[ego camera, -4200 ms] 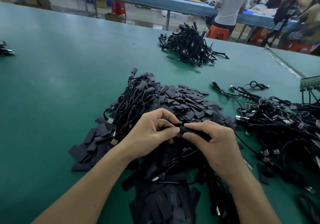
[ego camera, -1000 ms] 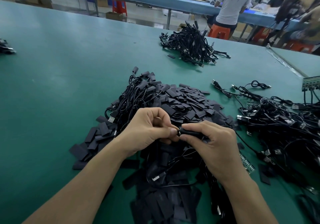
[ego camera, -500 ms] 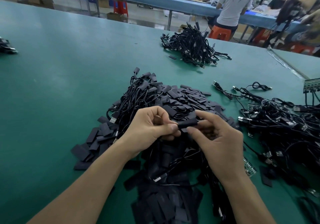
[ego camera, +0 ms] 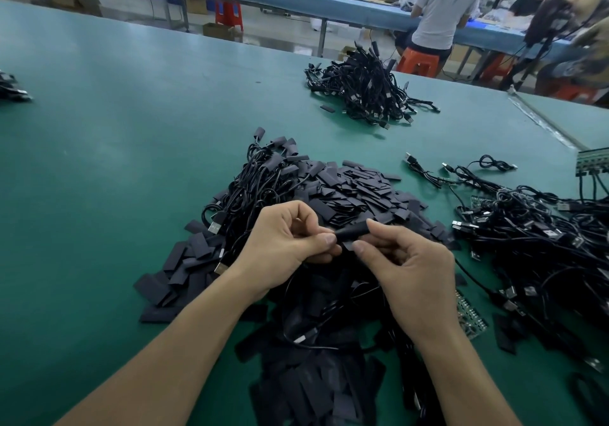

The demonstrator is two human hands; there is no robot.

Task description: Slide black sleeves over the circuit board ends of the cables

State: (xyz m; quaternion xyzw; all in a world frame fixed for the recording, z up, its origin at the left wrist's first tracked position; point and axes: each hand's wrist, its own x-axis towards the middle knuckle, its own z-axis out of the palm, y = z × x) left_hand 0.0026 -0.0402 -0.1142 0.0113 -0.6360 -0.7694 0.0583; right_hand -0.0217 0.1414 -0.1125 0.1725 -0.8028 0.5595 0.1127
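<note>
Left hand (ego camera: 290,244) and right hand (ego camera: 408,270) each pinch an end of one black sleeve (ego camera: 352,231), held just above the sleeve pile (ego camera: 356,191). Risk: the board end, hidden here, snags inside, and forcing it could split the sleeve. Far off, cardboard boxes (ego camera: 77,2): contents not visible.

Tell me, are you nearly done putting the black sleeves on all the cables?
Not nearly. The far bundle of cables looks finished, and so does the bunch just beyond the left hand. Right now the left hand and right hand pinch one black sleeve between them. A big tangle of cables on the right looks unsleeved, and a heap of loose sleeves waits.
</note>
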